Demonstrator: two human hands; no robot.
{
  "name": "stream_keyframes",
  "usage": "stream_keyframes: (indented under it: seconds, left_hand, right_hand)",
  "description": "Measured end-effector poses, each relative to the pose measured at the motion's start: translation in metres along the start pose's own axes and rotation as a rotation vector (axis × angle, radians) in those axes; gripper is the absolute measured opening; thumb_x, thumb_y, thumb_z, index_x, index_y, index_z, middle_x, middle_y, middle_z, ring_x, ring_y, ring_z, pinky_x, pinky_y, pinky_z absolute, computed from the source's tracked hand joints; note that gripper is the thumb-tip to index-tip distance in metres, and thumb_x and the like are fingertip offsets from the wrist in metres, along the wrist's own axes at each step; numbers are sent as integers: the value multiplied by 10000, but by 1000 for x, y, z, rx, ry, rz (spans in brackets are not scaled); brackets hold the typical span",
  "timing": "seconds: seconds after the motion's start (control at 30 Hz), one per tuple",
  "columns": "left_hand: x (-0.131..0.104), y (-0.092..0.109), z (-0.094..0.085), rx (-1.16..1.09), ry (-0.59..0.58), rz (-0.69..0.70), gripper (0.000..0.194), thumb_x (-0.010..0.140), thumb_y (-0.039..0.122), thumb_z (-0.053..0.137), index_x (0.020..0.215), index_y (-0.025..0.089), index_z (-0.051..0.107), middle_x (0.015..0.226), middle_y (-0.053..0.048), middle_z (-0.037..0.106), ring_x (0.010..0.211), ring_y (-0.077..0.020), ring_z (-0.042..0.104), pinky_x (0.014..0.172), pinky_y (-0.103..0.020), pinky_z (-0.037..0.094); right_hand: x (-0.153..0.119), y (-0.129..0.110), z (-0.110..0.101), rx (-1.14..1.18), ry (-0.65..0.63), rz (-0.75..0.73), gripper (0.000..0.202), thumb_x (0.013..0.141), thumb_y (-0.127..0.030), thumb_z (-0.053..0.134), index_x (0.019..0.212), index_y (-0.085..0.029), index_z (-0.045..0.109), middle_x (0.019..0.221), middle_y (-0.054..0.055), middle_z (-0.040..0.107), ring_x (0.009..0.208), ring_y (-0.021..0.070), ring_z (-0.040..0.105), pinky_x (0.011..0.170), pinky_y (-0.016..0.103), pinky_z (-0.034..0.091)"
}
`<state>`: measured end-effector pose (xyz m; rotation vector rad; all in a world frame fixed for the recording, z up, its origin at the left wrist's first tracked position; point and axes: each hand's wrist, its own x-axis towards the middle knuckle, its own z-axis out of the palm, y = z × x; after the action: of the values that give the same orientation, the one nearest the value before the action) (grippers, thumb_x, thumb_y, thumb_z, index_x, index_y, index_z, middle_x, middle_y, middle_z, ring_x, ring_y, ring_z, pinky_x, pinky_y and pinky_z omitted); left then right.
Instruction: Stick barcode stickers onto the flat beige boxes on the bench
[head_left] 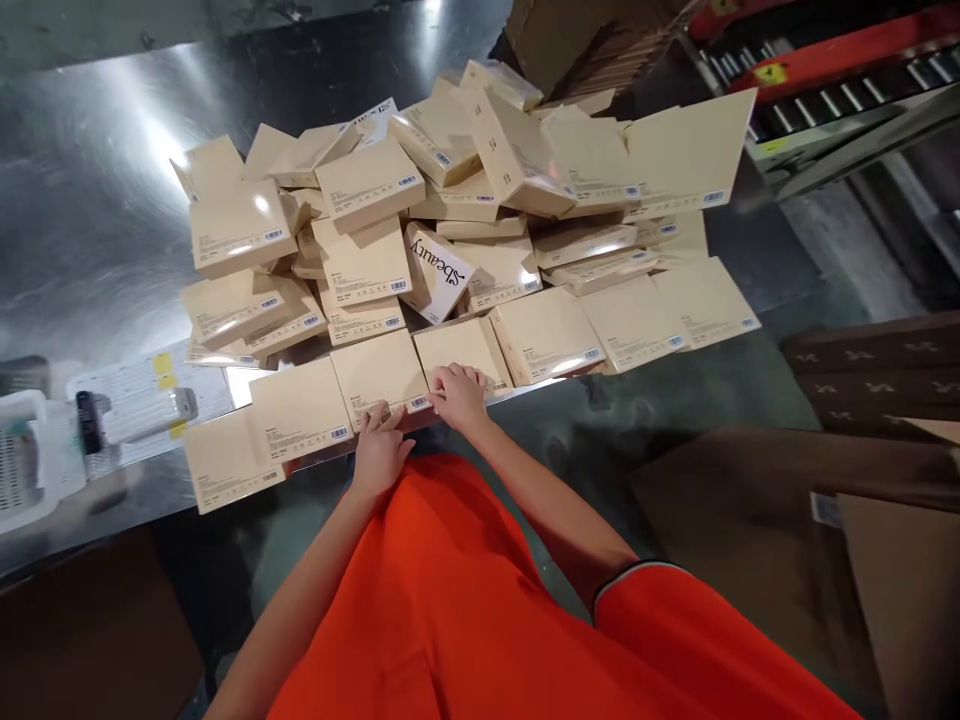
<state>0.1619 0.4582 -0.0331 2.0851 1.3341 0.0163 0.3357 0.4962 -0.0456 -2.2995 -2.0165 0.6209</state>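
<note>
A row of flat cream cartons lies along the near edge of the metal table. My left hand [380, 450] has its fingers spread, the tips resting on the near edge of one carton [379, 370], below its printed text. Just to the right, my right hand [459, 395] is at the near edge of the neighbouring carton [457, 345]. Its fingers are curled and pressed together; whatever is between them is hidden. Another carton [547, 335] with a barcode label lies right of that hand.
Behind the row, many cream cartons are piled loosely, among them a white-faced box [436, 272] lettered "Sbeauty". Left are a white plastic basket [45, 440], papers [135, 385] and a black object [88, 420]. A roller conveyor [825, 90] stands at upper right; brown cardboard [735, 540] lies below it.
</note>
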Motion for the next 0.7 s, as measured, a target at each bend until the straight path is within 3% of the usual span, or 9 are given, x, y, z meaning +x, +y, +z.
stream_keyframes:
  seconds: [0.1, 0.3, 0.5, 0.6, 0.7]
  left_hand:
    - [0, -1, 1, -29, 13, 1, 265, 857, 212, 550, 623, 169, 667, 1377, -74, 542, 1374, -384, 324, 1100, -641, 247]
    - [0, -2, 4, -132, 54, -10, 247, 817, 171, 592, 574, 164, 635, 1345, -103, 568, 1377, -392, 316, 1105, -655, 204]
    - [-1, -4, 3, -322, 169, -36, 314, 785, 196, 634, 481, 191, 555, 1260, -83, 639, 1353, -351, 378, 1122, -627, 200]
    - [-5, 1, -4, -462, 314, -115, 278, 830, 275, 588, 564, 200, 620, 1148, -87, 700, 1215, -291, 547, 1082, -550, 341]
    - [-7, 19, -11, -619, 484, -235, 295, 891, 366, 490, 780, 183, 692, 1063, -102, 720, 974, -222, 669, 876, -413, 532]
  right_hand:
    - [-2, -2, 0, -8, 5, -14, 109, 787, -312, 638, 837, -225, 596, 959, 51, 598, 951, 241, 474, 857, 376, 267]
    - [-8, -14, 3, -50, 80, 20, 378, 688, -530, 710, 849, -204, 606, 986, 91, 574, 969, 278, 446, 893, 418, 263]
    - [4, -1, -1, 222, 38, 15, 103, 789, -287, 641, 741, -203, 605, 922, 65, 620, 978, 258, 470, 893, 418, 268]
    - [0, 10, -10, 321, 35, -43, 46, 824, -203, 574, 784, -198, 596, 886, 46, 636, 947, 223, 515, 893, 393, 312]
    - [-19, 15, -21, 504, 2, -145, 79, 877, -222, 499, 911, -204, 567, 908, 19, 648, 896, 159, 570, 833, 308, 405]
